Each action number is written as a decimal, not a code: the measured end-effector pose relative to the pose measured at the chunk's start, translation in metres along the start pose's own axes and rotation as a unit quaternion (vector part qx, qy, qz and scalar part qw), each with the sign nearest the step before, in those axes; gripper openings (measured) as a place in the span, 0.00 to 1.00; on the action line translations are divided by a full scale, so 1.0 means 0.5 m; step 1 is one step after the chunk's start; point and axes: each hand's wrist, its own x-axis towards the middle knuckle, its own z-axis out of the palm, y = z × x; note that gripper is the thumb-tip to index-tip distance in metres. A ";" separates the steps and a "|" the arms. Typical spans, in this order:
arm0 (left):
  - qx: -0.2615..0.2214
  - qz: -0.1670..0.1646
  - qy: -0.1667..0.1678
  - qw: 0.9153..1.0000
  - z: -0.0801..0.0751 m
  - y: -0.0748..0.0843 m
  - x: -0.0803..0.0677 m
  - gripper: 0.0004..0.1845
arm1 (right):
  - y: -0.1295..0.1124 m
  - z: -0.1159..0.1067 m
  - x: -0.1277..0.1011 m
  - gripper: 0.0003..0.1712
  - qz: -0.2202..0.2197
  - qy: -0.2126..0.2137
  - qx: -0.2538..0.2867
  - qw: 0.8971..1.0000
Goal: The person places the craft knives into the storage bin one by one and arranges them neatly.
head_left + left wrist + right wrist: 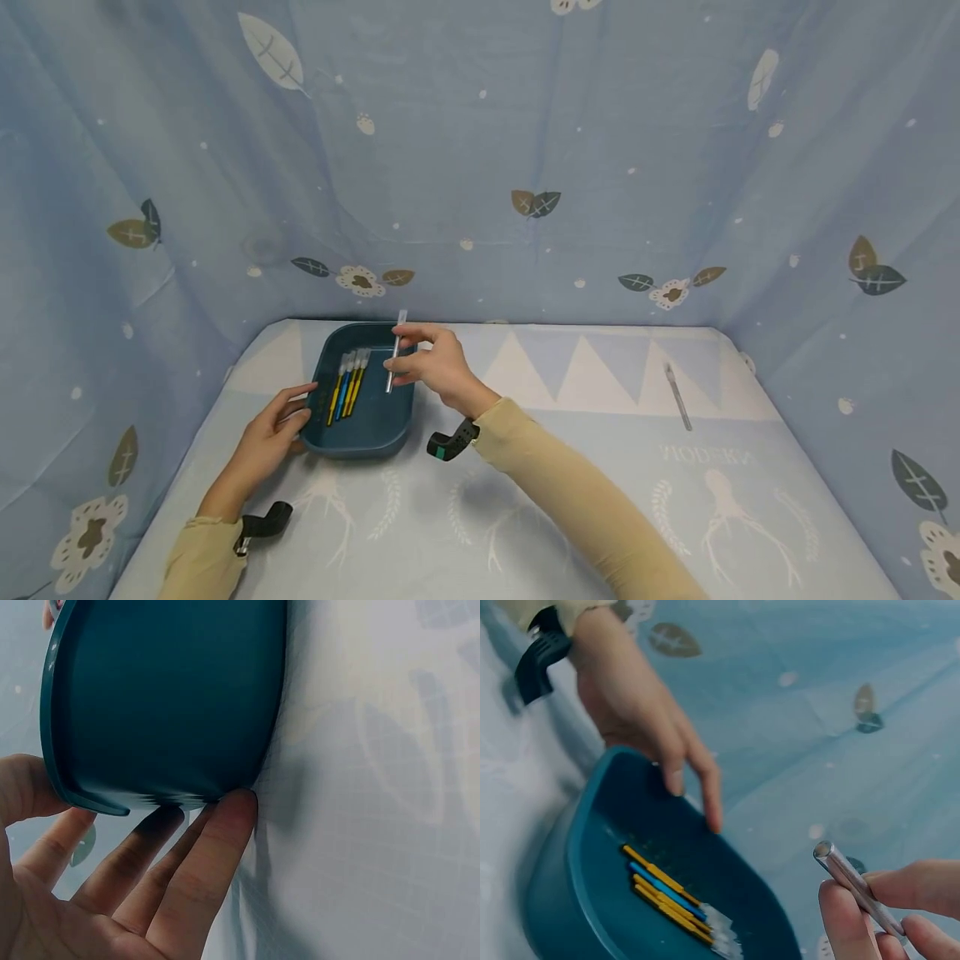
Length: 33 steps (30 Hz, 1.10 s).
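A dark teal plastic bin (362, 446) stands at the left of the table. My left hand (266, 433) holds its left wall, with thumb and a finger at the rim and other fingertips against the outside. Above the bin's right side, my right hand (438, 367) pinches a slim silver craft knife (394, 354) between thumb and fingers. Its knurled metal handle (855, 883) shows in the right wrist view; a clear cap points up in the head view. Inside the bin lie several yellow craft knives (356, 392) and a blue one (343, 396), side by side with clear caps.
Another silver craft knife (678, 398) with a clear cap lies far to the right on the patterned tablecloth (570, 467). A light blue curtain (480, 167) with leaf prints hangs behind the table and along both sides.
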 end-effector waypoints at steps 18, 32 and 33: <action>0.003 -0.012 0.006 1.000 -0.002 0.003 -0.012 0.29 | 0.031 0.088 0.065 0.27 0.066 0.011 -0.018 0.998; -0.008 0.000 -0.008 1.000 -0.003 0.002 0.001 0.29 | 0.070 0.087 0.112 0.25 0.119 0.004 -0.016 0.993; -0.010 0.001 -0.009 1.000 -0.002 0.001 0.002 0.29 | 0.074 0.088 0.114 0.26 0.126 0.005 -0.016 0.992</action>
